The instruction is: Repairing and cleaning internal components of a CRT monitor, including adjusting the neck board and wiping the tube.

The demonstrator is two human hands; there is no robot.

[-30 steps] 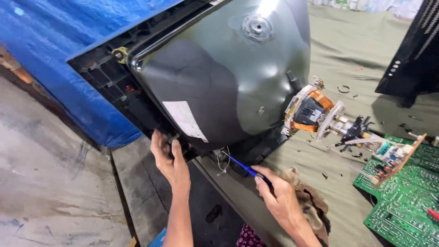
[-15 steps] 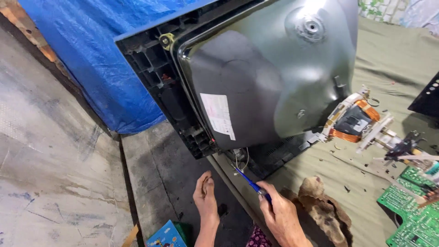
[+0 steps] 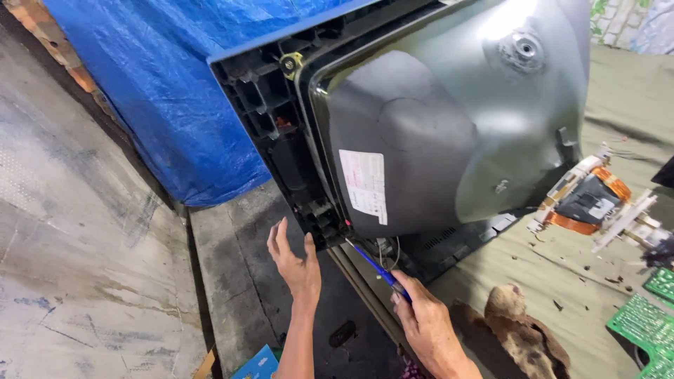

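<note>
Picture tube (image 3: 449, 119) in black frame (image 3: 270, 112) lies face-down on green cloth (image 3: 632, 91); right hand (image 3: 428, 326) clamped on blue screwdriver (image 3: 375, 267), tip at frame's lower corner; left hand (image 3: 295, 260) open, fingers apart, just beside that corner; tube looks heavy, glass fragile; grip the frame, not the neck.

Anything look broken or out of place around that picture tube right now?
Yes. The grey picture tube sits bare in its black front frame, tipped on the table edge, and small debris litters the green cloth.
</note>
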